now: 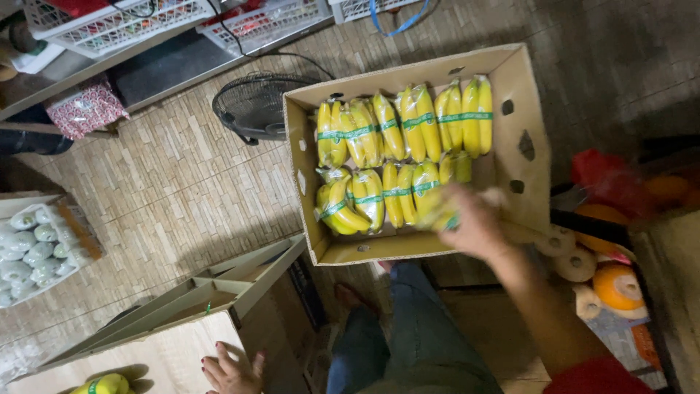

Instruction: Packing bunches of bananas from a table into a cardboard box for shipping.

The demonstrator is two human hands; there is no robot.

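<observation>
An open cardboard box [521, 87] stands on the tiled floor, holding two rows of yellow banana bunches [405, 124] bound with green tape. My right hand [477, 222], blurred, reaches into the box at the right end of the near row and closes on a banana bunch [437, 211]. My left hand [233, 371] lies flat with fingers spread on a pale cardboard surface [168, 357] at the bottom left. Another taped banana bunch [102, 384] sits on that surface, left of my left hand. My legs in jeans [397, 335] are below the box.
A black floor fan [255, 106] stands just left of the box. White plastic crates [117, 25] line the top. A tray of wrapped pale fruit [29, 252] is at the left, a cardboard divider [211, 284] beside it. Tape rolls [576, 264] and oranges [616, 286] lie at right.
</observation>
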